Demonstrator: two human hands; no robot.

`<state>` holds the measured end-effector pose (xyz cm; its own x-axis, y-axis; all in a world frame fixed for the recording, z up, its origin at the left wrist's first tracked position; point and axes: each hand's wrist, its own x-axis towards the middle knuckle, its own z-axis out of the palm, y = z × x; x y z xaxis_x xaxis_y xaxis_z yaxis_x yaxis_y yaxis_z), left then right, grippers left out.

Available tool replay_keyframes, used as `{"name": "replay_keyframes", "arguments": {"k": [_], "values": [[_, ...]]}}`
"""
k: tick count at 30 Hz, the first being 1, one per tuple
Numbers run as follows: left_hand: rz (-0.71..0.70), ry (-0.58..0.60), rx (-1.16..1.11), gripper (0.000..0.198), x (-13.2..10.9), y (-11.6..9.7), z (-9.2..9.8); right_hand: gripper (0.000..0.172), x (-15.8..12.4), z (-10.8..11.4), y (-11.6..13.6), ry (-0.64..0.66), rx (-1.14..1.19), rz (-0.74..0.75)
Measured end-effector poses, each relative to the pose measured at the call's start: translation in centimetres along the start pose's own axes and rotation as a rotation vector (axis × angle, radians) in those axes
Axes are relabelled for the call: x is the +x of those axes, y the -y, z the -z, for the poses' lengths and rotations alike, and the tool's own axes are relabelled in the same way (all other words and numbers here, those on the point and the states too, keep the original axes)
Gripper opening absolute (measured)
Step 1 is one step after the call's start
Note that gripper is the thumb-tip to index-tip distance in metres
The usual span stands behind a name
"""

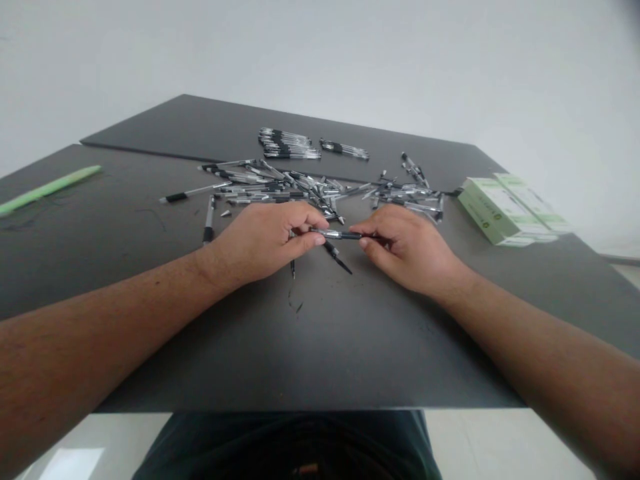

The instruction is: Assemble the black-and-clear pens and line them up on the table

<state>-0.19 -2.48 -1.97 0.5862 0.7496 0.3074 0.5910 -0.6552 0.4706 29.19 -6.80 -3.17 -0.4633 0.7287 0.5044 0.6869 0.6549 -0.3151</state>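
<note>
Between my two hands, level above the dark table [320, 347], is a pen [341, 234] with a clear barrel and a black section. My left hand [273, 240] pinches its left end between thumb and fingers. On the right end, the thumb and fingers of my right hand [410, 250] are closed; its tip is hidden by them. Just below the held pen lies a loose black-gripped pen piece [339, 257], and another thin dark piece [293, 268] shows under my left hand. Behind my hands spreads a loose pile of pens and pen parts [280, 187].
Neat rows of pens [287, 144] lie at the back, beside a smaller bundle [345, 149]. Further loose parts [407, 197] are scattered behind my right hand. Green and white boxes [500, 212] stand at the right. A light green stick [50, 190] lies far left.
</note>
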Motion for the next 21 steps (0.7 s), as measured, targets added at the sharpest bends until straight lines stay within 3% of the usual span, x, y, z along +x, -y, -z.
{"name": "replay_keyframes", "arguments": {"k": [11, 21], "values": [[0.110, -0.059, 0.031, 0.030, 0.18, -0.25, 0.40, 0.019, 0.17, 0.19, 0.11, -0.001, -0.016, -0.062], [0.041, -0.011, 0.024, 0.031, 0.25, -0.24, 0.24, 0.016, 0.21, 0.25, 0.02, 0.033, -0.038, -0.068]]}}
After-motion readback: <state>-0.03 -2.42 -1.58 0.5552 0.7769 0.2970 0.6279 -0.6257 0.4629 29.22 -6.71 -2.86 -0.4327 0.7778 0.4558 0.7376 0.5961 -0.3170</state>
